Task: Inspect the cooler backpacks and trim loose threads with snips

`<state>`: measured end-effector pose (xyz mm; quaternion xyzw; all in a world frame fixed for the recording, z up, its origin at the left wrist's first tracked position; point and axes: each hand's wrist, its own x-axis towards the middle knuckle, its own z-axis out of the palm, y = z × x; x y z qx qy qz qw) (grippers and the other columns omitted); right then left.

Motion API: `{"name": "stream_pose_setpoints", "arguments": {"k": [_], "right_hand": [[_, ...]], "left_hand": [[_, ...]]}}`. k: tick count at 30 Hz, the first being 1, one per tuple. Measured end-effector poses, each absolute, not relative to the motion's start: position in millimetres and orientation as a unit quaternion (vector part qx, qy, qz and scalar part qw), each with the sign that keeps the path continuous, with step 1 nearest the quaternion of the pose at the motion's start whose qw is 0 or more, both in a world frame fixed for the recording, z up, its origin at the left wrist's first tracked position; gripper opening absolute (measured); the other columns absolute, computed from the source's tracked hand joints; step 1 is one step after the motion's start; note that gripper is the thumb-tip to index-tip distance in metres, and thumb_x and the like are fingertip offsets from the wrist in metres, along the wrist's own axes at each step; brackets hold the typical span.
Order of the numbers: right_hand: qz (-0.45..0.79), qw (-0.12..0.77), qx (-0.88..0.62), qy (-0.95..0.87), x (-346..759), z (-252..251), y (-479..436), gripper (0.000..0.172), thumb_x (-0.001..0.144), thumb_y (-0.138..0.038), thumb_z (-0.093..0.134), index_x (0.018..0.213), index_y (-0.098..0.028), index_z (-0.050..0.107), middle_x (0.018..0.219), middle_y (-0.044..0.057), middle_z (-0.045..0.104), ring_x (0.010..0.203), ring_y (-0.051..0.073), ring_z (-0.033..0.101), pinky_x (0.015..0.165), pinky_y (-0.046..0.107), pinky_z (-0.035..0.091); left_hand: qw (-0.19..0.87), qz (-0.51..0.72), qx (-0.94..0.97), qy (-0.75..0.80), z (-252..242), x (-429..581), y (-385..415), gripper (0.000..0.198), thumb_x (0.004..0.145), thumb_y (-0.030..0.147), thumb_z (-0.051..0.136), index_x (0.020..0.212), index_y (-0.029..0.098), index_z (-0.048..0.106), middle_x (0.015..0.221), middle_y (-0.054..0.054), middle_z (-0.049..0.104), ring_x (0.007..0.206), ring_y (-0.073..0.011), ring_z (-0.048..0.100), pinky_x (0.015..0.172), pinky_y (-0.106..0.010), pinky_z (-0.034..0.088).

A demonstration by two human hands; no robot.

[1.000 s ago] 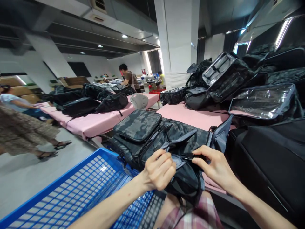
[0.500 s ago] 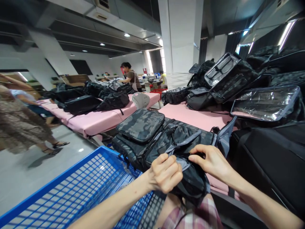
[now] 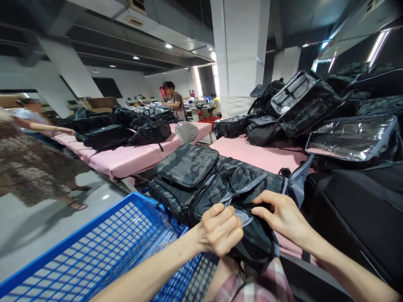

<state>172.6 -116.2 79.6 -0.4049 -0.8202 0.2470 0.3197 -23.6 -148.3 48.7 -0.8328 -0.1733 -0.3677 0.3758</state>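
A dark camouflage backpack (image 3: 209, 184) lies across my lap and the pink table's edge, with a pocket open and its grey lining (image 3: 248, 184) showing. My left hand (image 3: 223, 228) is closed in a fist on the fabric at the near edge of that opening. On the other side of it, my right hand (image 3: 280, 212) pinches the dark edge of the pocket between thumb and forefinger. Whether a zipper pull is in that pinch is too small to tell. The left fingertips are hidden behind the hand.
A blue plastic basket (image 3: 78, 235) stands at lower left, close to my left forearm. Black and camouflage bags (image 3: 308, 105) are heaped on the pink table (image 3: 258, 149) to the right. More bags (image 3: 108, 136) lie on another pink table. A person (image 3: 40, 159) walks at left; another (image 3: 176, 102) stands behind.
Both my hands keep their grip on the backpack with hardly any shift. The people at left have moved, one stretching an arm toward the far table.
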Motion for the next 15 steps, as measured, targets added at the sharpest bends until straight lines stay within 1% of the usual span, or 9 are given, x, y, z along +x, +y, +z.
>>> {"name": "stream_pose_setpoints", "arguments": {"k": [2,4,6,8,9,10,11,13,15], "right_hand": [[0.273,0.336,-0.383,-0.816,177.6,79.4,-113.5,0.016,0.078,-0.032,0.054,0.073,-0.019,0.064,0.073,0.0,0.065,0.069,0.015,0.057,0.064,0.026,0.041],[0.306,0.395,-0.391,-0.773,188.1,76.3,-105.4,0.019,0.078,-0.035,0.055,0.073,-0.018,0.063,0.072,0.001,0.063,0.067,0.015,0.056,0.062,0.025,0.041],[0.308,0.476,-0.42,-0.708,200.4,68.7,-93.9,0.021,0.074,-0.038,0.059,0.079,-0.018,0.063,0.077,0.002,0.063,0.071,0.015,0.056,0.065,0.026,0.042],[0.302,0.544,-0.444,-0.645,209.0,57.3,-83.1,0.027,0.069,-0.04,0.064,0.085,-0.018,0.061,0.079,0.002,0.061,0.072,0.015,0.055,0.066,0.026,0.042],[0.308,0.566,-0.45,-0.618,211.1,50.9,-79.1,0.03,0.067,-0.04,0.066,0.087,-0.018,0.06,0.077,0.001,0.059,0.071,0.015,0.054,0.066,0.026,0.042],[0.317,0.583,-0.454,-0.594,211.6,44.5,-76.2,0.033,0.065,-0.04,0.068,0.088,-0.018,0.06,0.075,0.0,0.057,0.07,0.014,0.052,0.065,0.026,0.042],[0.323,0.599,-0.457,-0.573,211.1,38.5,-74.2,0.036,0.064,-0.04,0.069,0.09,-0.018,0.059,0.073,-0.001,0.054,0.068,0.013,0.051,0.065,0.026,0.042],[0.324,0.625,-0.46,-0.541,208.6,28.8,-71.6,0.037,0.063,-0.039,0.07,0.092,-0.018,0.059,0.072,-0.002,0.052,0.067,0.012,0.049,0.064,0.025,0.041],[0.325,0.63,-0.461,-0.534,206.9,23.1,-68.8,0.036,0.062,-0.037,0.071,0.091,-0.018,0.06,0.072,-0.002,0.052,0.067,0.012,0.049,0.064,0.025,0.041]], "left_hand": [[0.371,-0.366,-0.834,-0.182,50.4,-24.8,-152.3,0.019,0.079,0.01,0.047,0.063,0.013,0.055,0.057,-0.002,0.056,0.068,-0.0164,0.057,0.059,-0.029,0.034],[0.337,-0.369,-0.839,-0.216,59.0,-26.5,-156.9,0.015,0.081,0.013,0.049,0.069,0.014,0.057,0.062,-0.001,0.057,0.075,-0.0156,0.057,0.066,-0.029,0.037],[0.28,-0.397,-0.827,-0.283,73.9,-26.4,-158.2,0.012,0.081,0.028,0.057,0.083,0.017,0.06,0.078,-0.004,0.061,0.095,-0.0203,0.055,0.081,-0.035,0.038],[0.213,-0.437,-0.79,-0.374,88.6,-22.2,-153.9,0.045,0.073,0.047,0.063,0.106,0.017,0.054,0.102,-0.01,0.059,0.114,-0.0285,0.044,0.092,-0.044,0.035],[0.179,-0.446,-0.773,-0.415,93.1,-18.1,-150.1,0.062,0.068,0.052,0.065,0.116,0.016,0.048,0.11,-0.014,0.056,0.118,-0.0311,0.041,0.094,-0.047,0.035],[0.143,-0.436,-0.769,-0.444,94.5,-13.0,-146.1,0.073,0.065,0.052,0.067,0.122,0.014,0.042,0.114,-0.017,0.054,0.118,-0.0314,0.041,0.093,-0.047,0.037],[0.107,-0.406,-0.783,-0.459,92.6,-7.1,-142.4,0.075,0.065,0.047,0.069,0.125,0.013,0.038,0.114,-0.017,0.054,0.114,-0.0302,0.045,0.092,-0.047,0.039],[0.055,-0.305,-0.842,-0.443,80.4,4.6,-138.6,0.058,0.07,0.032,0.067,0.121,0.016,0.042,0.114,-0.014,0.056,0.109,-0.0268,0.05,0.095,-0.049,0.037],[0.024,-0.222,-0.884,-0.411,63.8,12.9,-140.0,0.039,0.073,0.016,0.059,0.11,0.02,0.05,0.112,-0.009,0.059,0.108,-0.0233,0.051,0.101,-0.053,0.027]]}}
